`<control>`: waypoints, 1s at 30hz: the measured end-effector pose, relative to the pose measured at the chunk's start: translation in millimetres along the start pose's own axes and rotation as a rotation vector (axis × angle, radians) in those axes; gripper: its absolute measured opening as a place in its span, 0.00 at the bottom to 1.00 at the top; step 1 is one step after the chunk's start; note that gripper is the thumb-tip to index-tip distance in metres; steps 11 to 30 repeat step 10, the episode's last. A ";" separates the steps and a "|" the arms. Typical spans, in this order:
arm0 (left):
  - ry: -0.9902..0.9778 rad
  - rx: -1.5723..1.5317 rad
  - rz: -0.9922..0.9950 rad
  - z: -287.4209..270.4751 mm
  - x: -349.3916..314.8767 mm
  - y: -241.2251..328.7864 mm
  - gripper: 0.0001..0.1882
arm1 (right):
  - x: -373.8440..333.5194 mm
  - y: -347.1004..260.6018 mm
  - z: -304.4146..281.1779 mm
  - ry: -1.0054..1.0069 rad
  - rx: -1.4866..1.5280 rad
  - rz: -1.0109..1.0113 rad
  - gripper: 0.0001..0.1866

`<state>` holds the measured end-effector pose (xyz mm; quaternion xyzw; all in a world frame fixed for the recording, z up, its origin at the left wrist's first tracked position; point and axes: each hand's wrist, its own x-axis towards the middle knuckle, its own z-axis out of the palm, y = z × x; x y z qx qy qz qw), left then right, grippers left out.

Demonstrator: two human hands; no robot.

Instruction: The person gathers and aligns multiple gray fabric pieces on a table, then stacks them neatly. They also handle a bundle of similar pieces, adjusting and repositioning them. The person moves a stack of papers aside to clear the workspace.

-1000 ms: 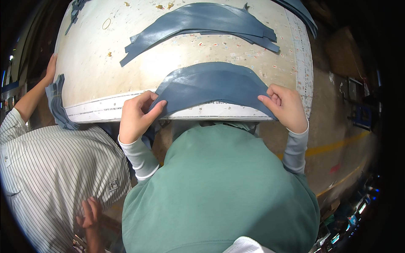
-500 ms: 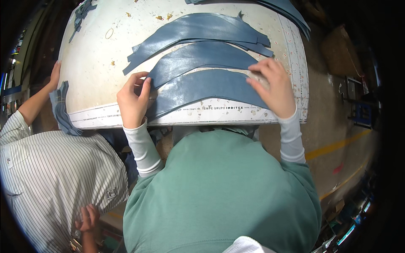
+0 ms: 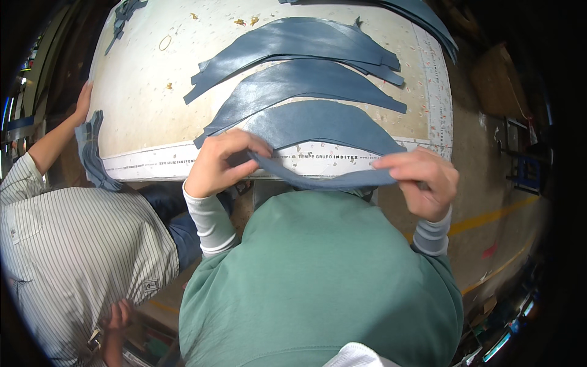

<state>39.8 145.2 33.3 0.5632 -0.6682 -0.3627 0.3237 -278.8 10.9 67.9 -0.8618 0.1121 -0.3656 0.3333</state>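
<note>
Between my two hands hangs a curved blue leather piece (image 3: 330,181), lifted at the table's front edge and seen nearly edge-on, its middle sagging. Its left end is pinched between thumb and fingers of my left hand (image 3: 221,162). My right hand (image 3: 426,182) grips the other end. Just beyond lies another arched blue piece (image 3: 324,121), flat on the white table (image 3: 143,110). Farther back is a second arched leather layer (image 3: 306,79), and behind that a stack of overlapping blue pieces (image 3: 299,44) with uneven ends.
To my left, a person in a striped shirt (image 3: 85,263) rests a hand on the table edge. A bundle of blue strips (image 3: 92,150) hangs over that edge. More blue leather (image 3: 422,18) lies at the far right corner, scraps (image 3: 125,18) at the far left. A rubber band (image 3: 165,43) lies on the table.
Both hands have drawn back toward my body, the right one also outward. A blue leather piece is now lifted between them. The other arched pieces stay on the table.
</note>
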 end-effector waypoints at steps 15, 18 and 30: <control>0.403 -0.009 -0.279 8.4 -22.2 3.1 0.07 | 0.0 21.9 24.5 -0.002 -0.103 0.566 0.09; 0.403 -0.009 -0.279 8.4 -22.2 3.1 0.07 | 0.0 21.9 24.5 -0.002 -0.103 0.566 0.09; 0.403 -0.009 -0.279 8.4 -22.2 3.1 0.07 | 0.0 21.9 24.5 -0.002 -0.103 0.566 0.09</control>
